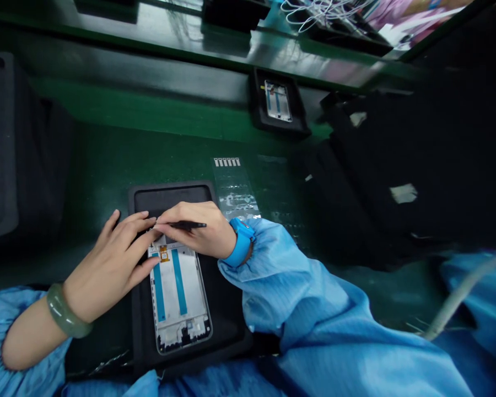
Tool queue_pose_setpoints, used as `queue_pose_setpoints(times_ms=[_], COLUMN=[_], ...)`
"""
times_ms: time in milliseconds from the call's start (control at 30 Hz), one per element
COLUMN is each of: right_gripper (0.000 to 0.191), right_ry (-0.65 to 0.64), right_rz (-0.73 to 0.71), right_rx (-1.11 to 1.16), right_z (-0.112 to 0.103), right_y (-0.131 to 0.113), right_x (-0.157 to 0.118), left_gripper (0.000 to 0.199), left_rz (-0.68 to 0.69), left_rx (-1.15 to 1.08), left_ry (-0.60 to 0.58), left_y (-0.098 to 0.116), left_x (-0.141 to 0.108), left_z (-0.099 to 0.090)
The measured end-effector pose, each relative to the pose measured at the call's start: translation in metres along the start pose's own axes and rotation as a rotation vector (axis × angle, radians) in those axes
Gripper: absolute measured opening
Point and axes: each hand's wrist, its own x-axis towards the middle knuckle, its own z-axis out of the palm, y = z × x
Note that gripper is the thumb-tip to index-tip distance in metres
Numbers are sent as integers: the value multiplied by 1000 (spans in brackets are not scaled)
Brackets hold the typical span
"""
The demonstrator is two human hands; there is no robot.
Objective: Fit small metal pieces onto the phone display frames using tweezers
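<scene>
A silver phone frame (pixel 191 298) with two blue adhesive strips and a small orange flex cable (pixel 164 254) lies in a black foam tray (pixel 227 325). My right hand (pixel 202 227) pinches dark tweezers (pixel 186 225), their tip at the top end of the frame and hidden by my fingers. My left hand (pixel 122 248) is open, fingers stretched out, with its fingertips at the frame's upper left edge close to my right fingertips. A blue wrist strap (pixel 240 242) is on my right wrist, a green bangle (pixel 66 311) on my left.
Beyond the tray, a clear film sheet (pixel 235 190) with small white pieces lies on the green table. Another black tray (pixel 300 122) holds a second phone frame (pixel 278 101). Black tray stacks stand left (pixel 8 143) and right (pixel 380 182). White cables (pixel 322 12) lie on the shelf.
</scene>
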Motion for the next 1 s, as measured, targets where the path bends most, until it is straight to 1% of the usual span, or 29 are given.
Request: queue_pose_setpoints(times_ms=[67, 100, 133, 233, 333, 633, 800, 867, 933, 1000], right_gripper=[15, 15, 15, 16, 18, 24, 22, 22, 20, 20], right_ry=[-1, -5, -11, -27, -41, -126, -160, -120, -11, 103], right_rz=[1, -1, -6, -25, -29, 78, 100, 115, 155, 227], right_rx=[6, 9, 12, 19, 33, 46, 106, 146, 195, 233], right_z=[0, 0, 0, 0, 0, 2, 0, -1, -3, -4], right_y=[0, 0, 0, 1, 1, 1, 1, 0, 1, 2], right_x=[0, 0, 0, 1, 1, 1, 2, 3, 4, 5], left_gripper=[36, 31, 25, 12, 6, 6, 7, 6, 7, 8], left_rz=[-11, -26, -51, -167, -263, -419, -428, -427, -428, -435], left_rx=[-62, -101, -139, -192, -169, -167, -166, -162, -162, -175], left_ry=[-4, 12, 44, 190, 265, 282, 291, 293, 306, 322], left_y=[-2, -3, -3, -1, 3, 15, 17, 17, 17, 17], left_x=[1, 2, 3, 7, 14, 28, 29, 29, 30, 30], left_z=[-1, -1, -1, 2, 7, 7, 8, 8, 8, 8])
